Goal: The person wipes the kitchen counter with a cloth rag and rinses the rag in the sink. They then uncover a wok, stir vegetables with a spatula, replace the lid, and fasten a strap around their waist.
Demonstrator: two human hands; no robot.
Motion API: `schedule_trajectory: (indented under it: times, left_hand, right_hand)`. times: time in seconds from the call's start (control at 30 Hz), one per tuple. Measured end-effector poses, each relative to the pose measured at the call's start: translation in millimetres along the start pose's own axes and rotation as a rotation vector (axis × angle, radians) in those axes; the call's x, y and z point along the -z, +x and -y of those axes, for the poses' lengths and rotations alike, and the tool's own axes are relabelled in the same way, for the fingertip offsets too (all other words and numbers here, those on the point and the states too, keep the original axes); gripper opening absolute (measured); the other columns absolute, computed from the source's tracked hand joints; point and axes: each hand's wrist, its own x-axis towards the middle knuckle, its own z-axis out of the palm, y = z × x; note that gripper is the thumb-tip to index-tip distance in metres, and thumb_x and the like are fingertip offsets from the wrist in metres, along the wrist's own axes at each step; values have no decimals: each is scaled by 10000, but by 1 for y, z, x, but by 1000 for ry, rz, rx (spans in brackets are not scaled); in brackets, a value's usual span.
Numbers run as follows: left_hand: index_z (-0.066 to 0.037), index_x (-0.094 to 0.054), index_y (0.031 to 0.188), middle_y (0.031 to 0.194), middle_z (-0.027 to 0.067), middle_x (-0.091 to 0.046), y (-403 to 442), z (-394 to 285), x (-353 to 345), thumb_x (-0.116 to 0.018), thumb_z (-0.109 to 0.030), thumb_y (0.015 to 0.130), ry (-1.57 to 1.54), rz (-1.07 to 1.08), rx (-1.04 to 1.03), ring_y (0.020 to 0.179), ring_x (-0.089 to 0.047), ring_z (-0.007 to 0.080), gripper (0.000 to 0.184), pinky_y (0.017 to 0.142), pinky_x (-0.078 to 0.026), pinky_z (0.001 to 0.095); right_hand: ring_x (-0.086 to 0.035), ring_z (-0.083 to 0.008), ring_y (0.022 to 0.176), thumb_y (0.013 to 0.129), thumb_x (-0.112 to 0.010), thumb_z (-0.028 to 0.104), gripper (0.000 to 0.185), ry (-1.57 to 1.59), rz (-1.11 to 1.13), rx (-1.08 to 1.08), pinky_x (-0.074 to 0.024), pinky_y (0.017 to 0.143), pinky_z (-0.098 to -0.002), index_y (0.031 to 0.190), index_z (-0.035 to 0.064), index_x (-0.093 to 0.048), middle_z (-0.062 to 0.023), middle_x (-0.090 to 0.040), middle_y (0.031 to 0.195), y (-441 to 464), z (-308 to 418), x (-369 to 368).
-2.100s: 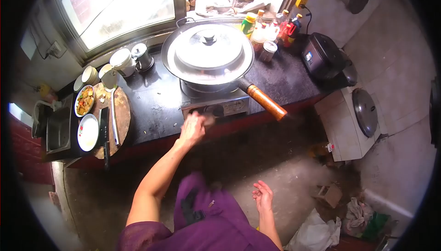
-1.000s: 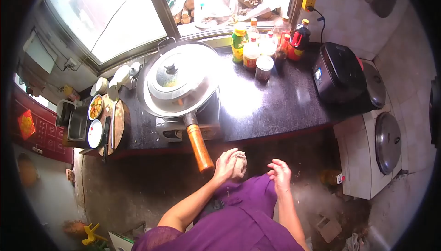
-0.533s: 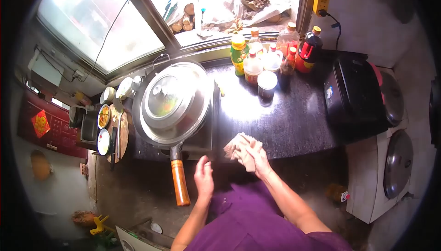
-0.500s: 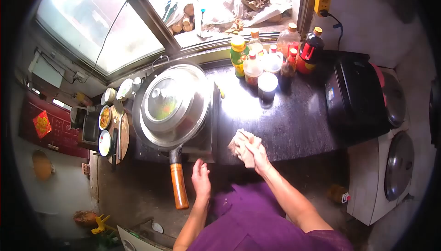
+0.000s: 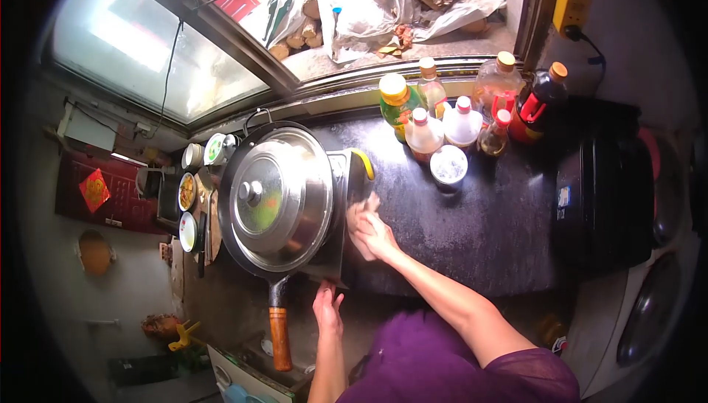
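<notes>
My right hand (image 5: 376, 238) is closed over a pale, crumpled cloth (image 5: 360, 215), which lies against the dark countertop (image 5: 457, 233) beside the stove's right side. My left hand (image 5: 327, 310) is below the front edge of the stove (image 5: 330, 270), fingers pointing up at that edge and thumb apart; nothing is in it, and its fingertips seem to touch the edge. On the stove sits a wok (image 5: 234, 252) with a wooden handle (image 5: 279, 338) pointing toward me. A shiny metal lid (image 5: 295, 182) with a glass centre covers it, with something green showing through.
Several sauce and oil bottles (image 5: 424, 136) and a white-topped jar (image 5: 448, 165) stand near the window. A black appliance (image 5: 605, 196) occupies the right end. Left of the wok are bowls (image 5: 187, 193) with food and a cutting board (image 5: 214, 233). A yellow curved strip (image 5: 364, 163) lies by the stove.
My right hand has moved left with the cloth, up to the stove's side. My left hand has come to the stove's front edge. The view has shifted and tilted.
</notes>
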Motion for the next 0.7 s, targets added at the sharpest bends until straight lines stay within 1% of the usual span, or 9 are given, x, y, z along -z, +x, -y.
schedule_trajectory:
  times: [0.07, 0.1, 0.2, 0.3, 0.4, 0.5, 0.6, 0.67, 0.7]
  left_hand:
    - [0, -290, 1456, 1499, 138, -346, 1, -3, 2, -454, -234, 988, 22, 8, 8, 1385, -333, 278, 548, 1014, -371, 413]
    - [1, -289, 1456, 1499, 140, -345, 2, -3, 4, -454, -236, 988, 18, 12, 15, 1385, -333, 280, 550, 1012, -374, 411]
    - [5, -288, 1455, 1499, 143, -343, 2, -3, 9, -458, -241, 986, 15, 15, 29, 1385, -332, 283, 556, 1003, -382, 406]
    - [10, -286, 1454, 1499, 146, -342, -1, -2, 6, -467, -247, 983, 4, -1, 39, 1384, -333, 283, 566, 997, -388, 406]
    - [13, -287, 1452, 1500, 144, -341, 2, -5, 5, -476, -250, 979, -9, -16, 54, 1384, -332, 287, 573, 994, -393, 408]
    - [13, -289, 1451, 1488, 143, -356, 0, -7, 3, -489, -250, 973, -4, -16, 54, 1375, -343, 295, 581, 985, -403, 414]
    - [17, -313, 1438, 1487, 157, -351, 0, -8, 0, -433, -191, 1002, -57, -74, 63, 1354, -380, 281, 498, 949, -448, 384]
    - [17, -322, 1433, 1484, 160, -354, 0, -3, 1, -437, -190, 999, -86, -73, 46, 1349, -385, 285, 494, 954, -444, 389]
    - [17, -327, 1430, 1482, 161, -356, -1, -2, 1, -439, -189, 998, -99, -75, 40, 1346, -388, 287, 492, 956, -442, 392]
  right_hand:
    - [-533, -312, 1187, 796, -685, 148, 444, 115, 27, -103, -439, 992, -389, 1204, 79, -525, -158, -560, 1212, -5, 11, 11]
    - [-563, -283, 1139, 796, -688, 146, 423, 18, -124, 120, -447, 982, -362, 1184, 56, -546, -141, -579, 1177, 12, 22, 12]
    - [-565, -332, 1119, 816, -660, 188, 410, -27, -216, 146, -449, 982, -391, 1198, 79, -559, -164, -555, 1197, 57, 57, 20]
    - [-605, -340, 986, 821, -640, 135, 305, -396, -70, 286, -494, 885, -418, 1117, 63, -615, -168, -586, 1111, 101, 78, 10]
    - [-607, -387, 989, 827, -605, 182, 272, -585, 33, 214, -513, 820, -455, 1097, 175, -642, -191, -576, 1149, 167, 62, -2]
    - [-648, -368, 861, 811, -604, 176, 193, -709, 29, 258, -524, 742, -465, 980, 169, -698, -176, -640, 987, 214, 65, 2]
    - [-666, -351, 817, 793, -606, 174, 138, -653, -100, 255, -529, 749, -450, 859, 153, -726, -166, -669, 873, 235, 91, 10]
    - [-671, -334, 880, 789, -601, 154, 188, -667, 305, 81, -529, 791, -433, 918, 158, -738, -167, -686, 940, 241, 97, 15]
    - [-671, -335, 879, 789, -604, 150, 194, -655, 355, 212, -531, 787, -431, 927, 161, -740, -146, -690, 911, 239, 84, 8]
